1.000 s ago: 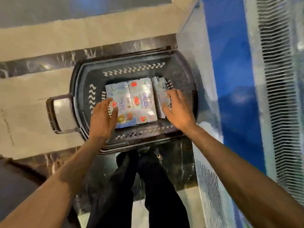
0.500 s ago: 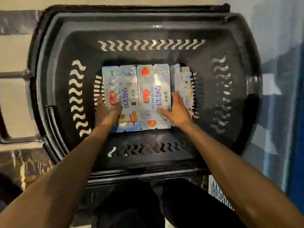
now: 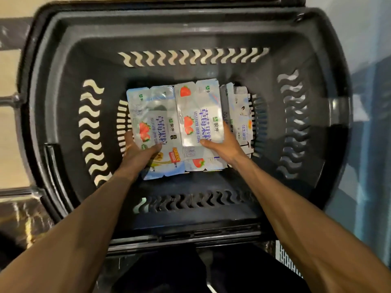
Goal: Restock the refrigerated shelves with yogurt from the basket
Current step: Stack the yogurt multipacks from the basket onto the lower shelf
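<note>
Basket (image 3: pixel 190 24): dark charcoal plastic, walls pierced with rows of wavy slots, those on the far and left sides showing cream from the floor (image 3: pixel 11 132) behind. Left yogurt pack (image 3: pixel 153 115) and middle yogurt pack (image 3: pixel 198 108): glossy white shading to pale blue, red strawberries, violet-blue lettering, small green logo; the left one also carries an orange-and-yellow label. Right yogurt pack (image 3: pixel 243 119): mostly white, small orange mark, dark print.

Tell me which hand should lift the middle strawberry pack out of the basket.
Right. The right hand grips the middle pack, thumb on its top, fingers at its right edge. The left hand is busy holding the left pack.
</note>
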